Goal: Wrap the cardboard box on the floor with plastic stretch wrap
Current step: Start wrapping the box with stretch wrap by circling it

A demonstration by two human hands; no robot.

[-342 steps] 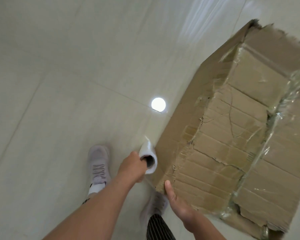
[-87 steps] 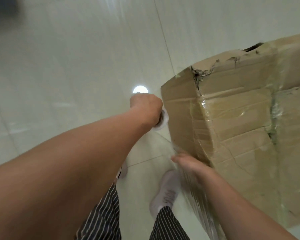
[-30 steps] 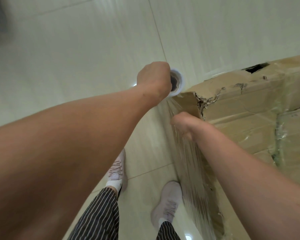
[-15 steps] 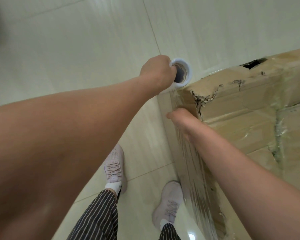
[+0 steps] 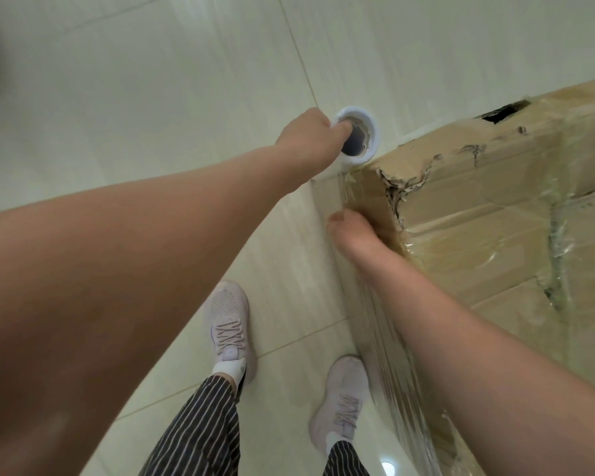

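Looking down from head height, a floor of large pale glossy tiles (image 5: pixel 152 97) is seen across most of the view, crossed by thin grout lines. A large brown cardboard box (image 5: pixel 495 218) is set on this floor at the right side, reaching from the upper right edge down to the lower right. Its near top corner is torn and ragged, and a dark hole is seen in its top edge further right. Its surfaces are covered in shiny, wrinkled clear film. A sheet of clear plastic stretch wrap (image 5: pixel 389 345) is stretched along the box's near side, from the torn corner down towards the bottom of the view, with fine lengthwise creases.

Two bare forearms are extended from the bottom and left edges. Below them, dark trousers with thin white stripes (image 5: pixel 203 431) and a pair of pale pink knit trainers (image 5: pixel 229 329) are seen, planted on the tiles just beside the box.

The left hand (image 5: pixel 306 146) is closed on a white roll of stretch wrap with a dark hollow core (image 5: pixel 358 139), with at least one finger pushed into the core. The roll is held just beside the torn corner, and film is drawn from it onto the box. The right hand (image 5: pixel 354 235) is laid against the film-covered side just below that corner; its fingers are blurred, so whether they are flat or curled cannot be told.
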